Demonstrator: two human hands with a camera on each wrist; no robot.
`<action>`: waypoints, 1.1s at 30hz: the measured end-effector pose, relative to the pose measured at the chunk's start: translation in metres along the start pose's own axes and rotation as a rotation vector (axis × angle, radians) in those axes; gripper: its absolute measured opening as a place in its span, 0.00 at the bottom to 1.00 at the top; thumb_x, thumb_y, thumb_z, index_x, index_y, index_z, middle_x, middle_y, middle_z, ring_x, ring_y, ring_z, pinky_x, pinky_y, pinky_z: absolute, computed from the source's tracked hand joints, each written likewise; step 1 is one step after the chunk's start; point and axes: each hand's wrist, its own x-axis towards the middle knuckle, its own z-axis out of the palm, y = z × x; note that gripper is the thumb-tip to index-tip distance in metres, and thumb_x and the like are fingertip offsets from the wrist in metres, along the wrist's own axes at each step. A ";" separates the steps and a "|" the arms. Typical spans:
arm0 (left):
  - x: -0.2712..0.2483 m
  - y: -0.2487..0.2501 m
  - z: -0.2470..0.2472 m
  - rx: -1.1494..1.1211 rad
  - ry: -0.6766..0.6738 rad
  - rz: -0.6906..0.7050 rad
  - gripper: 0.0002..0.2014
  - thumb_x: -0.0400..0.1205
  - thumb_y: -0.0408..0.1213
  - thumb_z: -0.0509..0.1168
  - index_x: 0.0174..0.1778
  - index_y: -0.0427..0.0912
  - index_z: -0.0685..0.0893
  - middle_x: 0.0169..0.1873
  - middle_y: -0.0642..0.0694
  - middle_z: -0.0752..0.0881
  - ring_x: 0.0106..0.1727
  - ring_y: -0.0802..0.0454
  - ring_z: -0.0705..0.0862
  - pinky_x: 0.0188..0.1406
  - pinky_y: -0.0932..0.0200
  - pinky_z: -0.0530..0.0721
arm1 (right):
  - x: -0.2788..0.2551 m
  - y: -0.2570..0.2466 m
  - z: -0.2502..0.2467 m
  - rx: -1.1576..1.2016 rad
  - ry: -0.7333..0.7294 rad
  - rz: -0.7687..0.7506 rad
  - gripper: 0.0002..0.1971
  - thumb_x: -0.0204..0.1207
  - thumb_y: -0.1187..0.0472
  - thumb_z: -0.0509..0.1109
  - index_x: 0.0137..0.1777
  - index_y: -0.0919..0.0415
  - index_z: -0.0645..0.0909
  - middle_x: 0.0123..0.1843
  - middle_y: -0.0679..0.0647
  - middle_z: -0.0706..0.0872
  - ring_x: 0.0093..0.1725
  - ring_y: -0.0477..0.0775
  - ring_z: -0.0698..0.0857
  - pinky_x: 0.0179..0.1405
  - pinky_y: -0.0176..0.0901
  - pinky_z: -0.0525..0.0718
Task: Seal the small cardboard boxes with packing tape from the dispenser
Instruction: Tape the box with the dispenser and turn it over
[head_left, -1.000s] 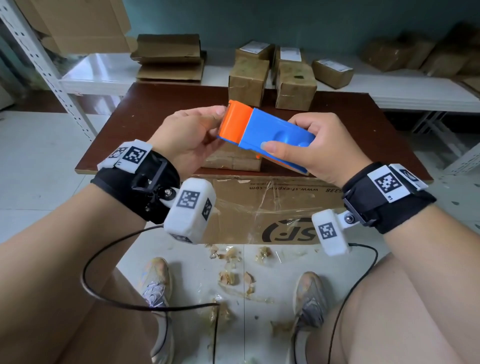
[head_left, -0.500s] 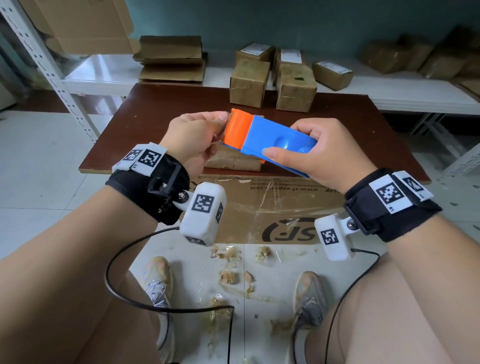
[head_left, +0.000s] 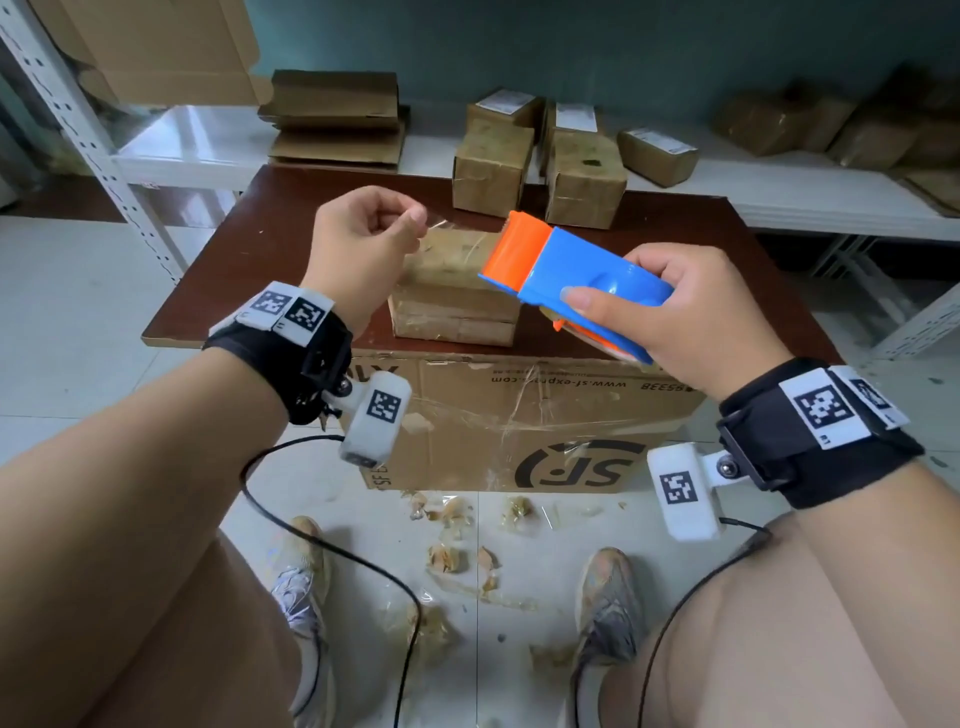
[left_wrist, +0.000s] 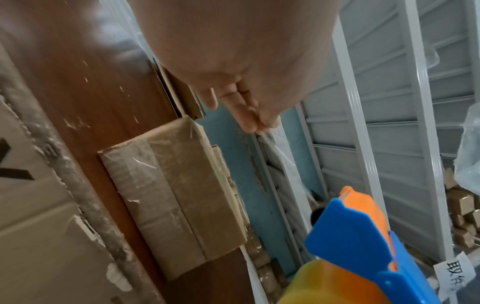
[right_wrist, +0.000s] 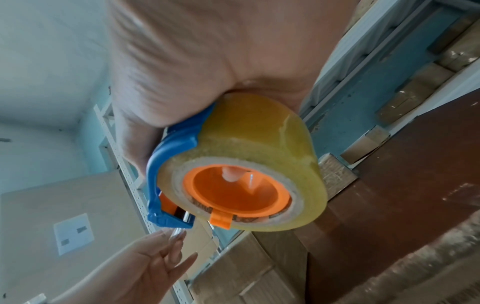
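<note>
The left hand (head_left: 363, 244) pinches the free tape end (head_left: 441, 228), drawn from the dispenser (head_left: 566, 275) gripped in the right hand (head_left: 691, 312), both above the small box (head_left: 452, 296) on the surface (head_left: 291, 228). Pulling out tape seems underway; next it likely needs laying along the box's seam.
</note>
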 end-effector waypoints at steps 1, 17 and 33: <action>0.002 -0.001 0.005 0.019 -0.003 0.024 0.06 0.88 0.37 0.72 0.45 0.50 0.89 0.41 0.48 0.91 0.39 0.59 0.86 0.42 0.60 0.87 | 0.000 -0.001 -0.002 0.002 0.010 0.008 0.33 0.67 0.26 0.77 0.39 0.62 0.86 0.36 0.60 0.87 0.37 0.62 0.87 0.31 0.51 0.79; 0.017 -0.021 0.054 0.411 -0.160 0.150 0.05 0.90 0.36 0.65 0.50 0.49 0.83 0.40 0.56 0.83 0.36 0.55 0.82 0.36 0.60 0.81 | 0.019 0.023 -0.015 -0.008 -0.003 0.201 0.34 0.74 0.32 0.79 0.35 0.66 0.76 0.28 0.52 0.76 0.26 0.45 0.75 0.28 0.41 0.70; 0.006 -0.022 0.069 0.523 0.047 0.255 0.07 0.92 0.36 0.61 0.58 0.39 0.84 0.51 0.49 0.84 0.49 0.54 0.78 0.50 0.60 0.71 | 0.009 0.014 -0.010 0.033 0.014 0.140 0.39 0.70 0.28 0.78 0.40 0.72 0.79 0.36 0.68 0.80 0.31 0.60 0.78 0.33 0.49 0.72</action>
